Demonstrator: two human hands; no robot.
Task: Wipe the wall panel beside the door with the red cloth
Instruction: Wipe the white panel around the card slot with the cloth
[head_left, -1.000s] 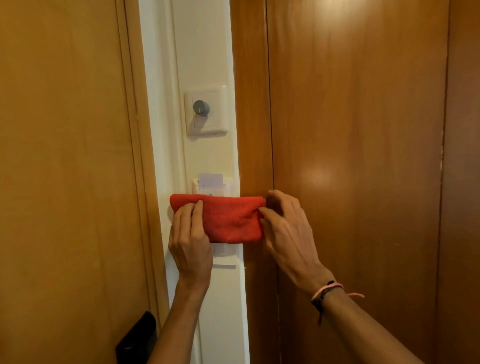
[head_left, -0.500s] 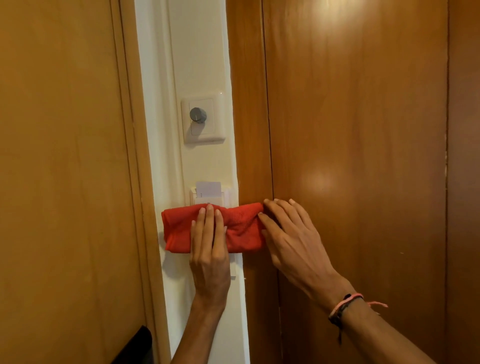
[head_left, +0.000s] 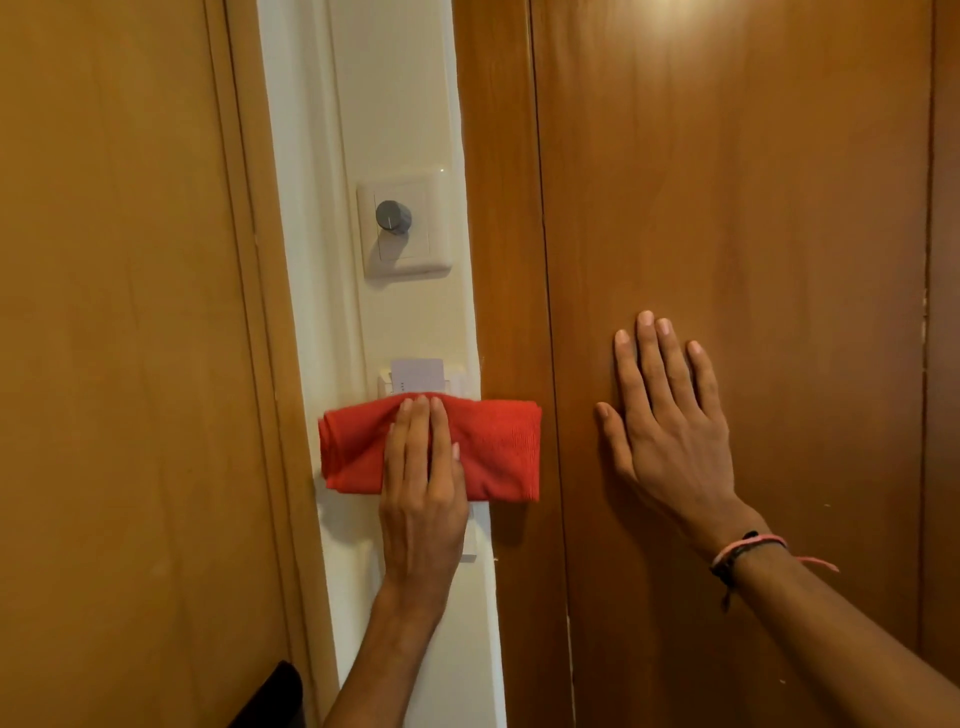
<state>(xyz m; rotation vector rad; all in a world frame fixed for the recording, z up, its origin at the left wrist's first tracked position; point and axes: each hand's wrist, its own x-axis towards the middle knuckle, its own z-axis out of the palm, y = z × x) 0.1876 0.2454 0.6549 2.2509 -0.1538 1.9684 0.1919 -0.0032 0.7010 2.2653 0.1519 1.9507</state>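
Observation:
A folded red cloth (head_left: 498, 452) lies flat against the narrow cream wall panel (head_left: 400, 104) between two wooden surfaces. Its right end overlaps the wooden door frame (head_left: 498, 208). My left hand (head_left: 423, 483) presses flat on the middle of the cloth, fingers together and pointing up. My right hand (head_left: 670, 421) rests flat on the wooden door (head_left: 727, 182) to the right, fingers spread, apart from the cloth. The cloth hides the lower part of a key-card holder (head_left: 418, 376).
A white switch plate with a grey round knob (head_left: 395, 217) sits on the panel above the cloth. A white card stands in the holder just above the cloth. A wooden door (head_left: 114, 312) fills the left side, with a black handle (head_left: 270, 696) at the bottom.
My right hand let go of the cloth's right end and moved right onto the door. My left hand stays pressed on the cloth's middle.

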